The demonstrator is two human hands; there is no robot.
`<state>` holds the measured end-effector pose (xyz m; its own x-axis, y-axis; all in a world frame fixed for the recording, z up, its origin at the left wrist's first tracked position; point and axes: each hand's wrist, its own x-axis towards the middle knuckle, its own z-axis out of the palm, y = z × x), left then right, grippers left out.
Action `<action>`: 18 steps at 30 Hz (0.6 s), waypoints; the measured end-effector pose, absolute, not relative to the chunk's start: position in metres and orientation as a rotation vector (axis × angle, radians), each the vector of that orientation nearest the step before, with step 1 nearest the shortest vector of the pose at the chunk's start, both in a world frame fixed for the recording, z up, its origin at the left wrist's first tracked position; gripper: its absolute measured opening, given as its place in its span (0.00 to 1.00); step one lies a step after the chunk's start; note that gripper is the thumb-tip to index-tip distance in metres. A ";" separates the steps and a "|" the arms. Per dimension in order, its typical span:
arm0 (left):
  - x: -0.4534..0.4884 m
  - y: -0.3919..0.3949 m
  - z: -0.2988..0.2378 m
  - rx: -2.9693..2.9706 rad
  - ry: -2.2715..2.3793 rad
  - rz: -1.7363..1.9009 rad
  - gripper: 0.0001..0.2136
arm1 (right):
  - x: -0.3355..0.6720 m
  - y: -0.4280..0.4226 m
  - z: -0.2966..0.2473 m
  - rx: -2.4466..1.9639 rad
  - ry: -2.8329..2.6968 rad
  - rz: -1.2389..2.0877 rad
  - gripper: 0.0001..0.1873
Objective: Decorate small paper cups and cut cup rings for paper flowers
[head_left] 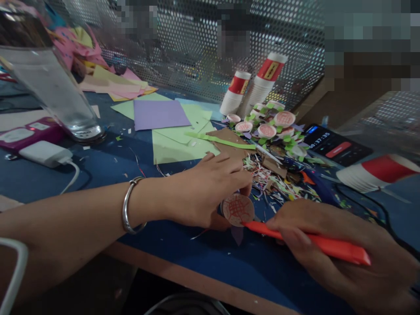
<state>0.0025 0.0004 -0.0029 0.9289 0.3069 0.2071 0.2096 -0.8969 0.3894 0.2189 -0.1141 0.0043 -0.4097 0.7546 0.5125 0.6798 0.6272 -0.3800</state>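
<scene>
My left hand (210, 188), with a silver bangle at its wrist, pinches a small round paper disc (237, 208) between thumb and fingers. Red crossing lines are drawn on the disc's face. A pointed piece of purple paper (236, 235) sticks out below it. Wrapped in my right hand (328, 245) is a red marker (334, 248), and its tip meets the disc's lower right rim. Just beyond, a heap of similar discs (267, 131) with red markings and green and purple paper bits is piled up.
Stacked paper cups (241, 89) stand behind the heap; another stack (377, 173) lies at right, near a phone (337, 144). Paper shreds (269, 179) litter the blue table. Coloured sheets (160, 114), a glass bottle (65, 87) and a purple power strip (33, 131) are left.
</scene>
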 end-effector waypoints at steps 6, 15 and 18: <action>0.002 -0.001 -0.001 2.760 0.368 0.373 0.19 | 0.214 -0.109 0.000 -1.042 -2.223 0.154 0.07; 0.002 -0.003 0.001 2.789 0.348 0.378 0.18 | 0.217 -0.110 0.000 -1.046 -2.195 0.202 0.06; 0.002 -0.003 0.001 2.783 0.342 0.391 0.18 | 0.216 -0.109 0.001 -1.055 -2.191 0.212 0.06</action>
